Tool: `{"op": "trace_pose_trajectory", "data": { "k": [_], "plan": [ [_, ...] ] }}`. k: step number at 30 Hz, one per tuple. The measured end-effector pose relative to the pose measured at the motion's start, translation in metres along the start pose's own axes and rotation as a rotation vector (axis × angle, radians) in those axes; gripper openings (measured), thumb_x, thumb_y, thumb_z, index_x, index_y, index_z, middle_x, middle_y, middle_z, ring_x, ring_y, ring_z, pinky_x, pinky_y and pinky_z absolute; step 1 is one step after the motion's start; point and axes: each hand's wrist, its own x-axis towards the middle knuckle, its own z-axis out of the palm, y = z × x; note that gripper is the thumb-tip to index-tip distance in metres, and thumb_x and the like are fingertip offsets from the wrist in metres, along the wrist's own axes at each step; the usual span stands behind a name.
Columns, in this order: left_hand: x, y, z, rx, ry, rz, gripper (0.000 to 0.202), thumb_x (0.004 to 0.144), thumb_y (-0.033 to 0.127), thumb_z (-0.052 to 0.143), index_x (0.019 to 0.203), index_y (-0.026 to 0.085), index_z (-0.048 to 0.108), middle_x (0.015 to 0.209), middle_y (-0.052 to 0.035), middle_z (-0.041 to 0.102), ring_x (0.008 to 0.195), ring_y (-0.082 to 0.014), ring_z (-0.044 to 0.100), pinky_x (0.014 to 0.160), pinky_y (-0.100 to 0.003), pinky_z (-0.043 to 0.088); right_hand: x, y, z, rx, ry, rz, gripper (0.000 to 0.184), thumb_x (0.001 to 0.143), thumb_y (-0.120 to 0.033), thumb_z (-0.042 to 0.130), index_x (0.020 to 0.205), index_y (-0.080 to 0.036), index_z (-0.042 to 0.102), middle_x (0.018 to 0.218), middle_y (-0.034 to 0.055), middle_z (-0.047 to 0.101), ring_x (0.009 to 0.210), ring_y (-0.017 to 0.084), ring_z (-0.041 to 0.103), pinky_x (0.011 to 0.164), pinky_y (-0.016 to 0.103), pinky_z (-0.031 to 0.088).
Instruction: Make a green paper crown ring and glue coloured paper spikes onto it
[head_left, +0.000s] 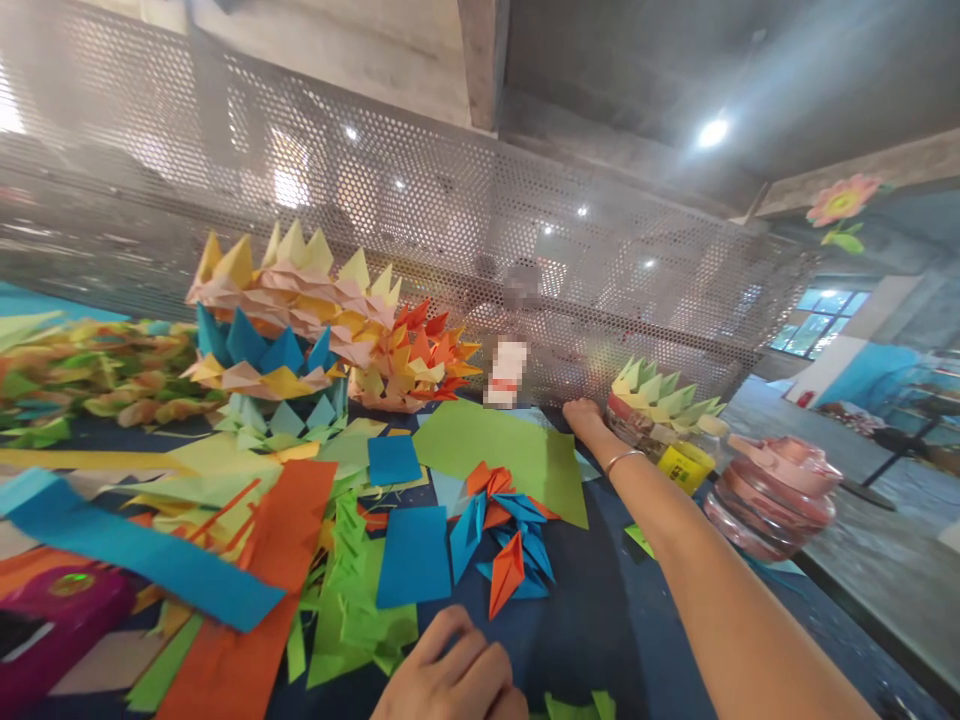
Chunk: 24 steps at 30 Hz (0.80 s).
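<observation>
My left hand [457, 675] rests low at the front of the table, its fingers curled in; whatever they may hold is hidden. Just beyond it lie folded blue and orange paper pieces [510, 535] and a blue paper rectangle [415, 557]. My right hand [586, 418] is stretched to the table's far side, close to the perforated panel, with a bangle on the wrist. Its fingers look closed, and their tips are hidden. To its left is a large green paper sheet [510, 450]; a green-pointed folded paper ring [664, 395] stands to its right.
Tall stacks of folded paper rings [292, 300] stand at the back left. Paper strips, with an orange one [259, 590] among them, cover the left side near a magenta device [64, 625]. A pink jug [776, 490] stands right, by the table edge. Behind runs the perforated panel [420, 220].
</observation>
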Motion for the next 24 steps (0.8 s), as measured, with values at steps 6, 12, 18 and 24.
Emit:
{"op": "trace_pose_trajectory", "data": {
  "k": [6,12,18,24],
  "plan": [
    [0.016,0.004,-0.034,-0.034,-0.333,0.022,0.021,0.082,0.009,0.051,0.063,0.018,0.049,0.062,0.0014,0.053,0.055,-0.0136,0.047,0.063,-0.029,0.038,-0.044,-0.011,-0.033,-0.043,0.073,-0.080,0.034,0.091,-0.033,0.059,0.119,-0.014,0.056,0.119,0.0105,0.058,0.100,0.021,0.061,0.084,0.040,0.052],
    [0.025,0.010,-0.050,-0.135,-0.640,-0.146,0.020,0.084,0.004,0.048,0.072,0.017,0.057,0.076,-0.0019,0.060,0.074,-0.0173,0.056,0.077,-0.034,0.040,-0.169,-0.018,-0.064,-0.063,0.244,-0.224,0.024,0.092,-0.029,0.057,0.111,-0.014,0.059,0.111,0.0078,0.062,0.095,0.019,0.062,0.081,0.038,0.053],
    [0.030,0.015,-0.057,-0.195,-0.631,-0.198,0.011,0.087,0.012,0.055,0.081,0.017,0.063,0.081,-0.0018,0.064,0.079,-0.0189,0.059,0.080,-0.037,0.042,-0.304,-0.023,-0.081,0.016,0.587,-0.159,0.019,0.091,-0.013,0.048,0.076,-0.017,0.059,0.070,0.0046,0.064,0.066,0.017,0.062,0.063,0.028,0.048],
    [0.038,0.029,-0.067,-0.314,-0.438,-0.176,0.011,0.093,0.024,0.053,0.096,0.018,0.062,0.097,-0.0049,0.067,0.094,-0.0198,0.061,0.084,-0.035,0.045,-0.382,-0.049,-0.081,0.340,1.014,0.050,0.005,0.090,-0.013,0.055,0.090,-0.018,0.057,0.085,0.0059,0.072,0.073,0.014,0.069,0.072,0.025,0.053]
  ]
}}
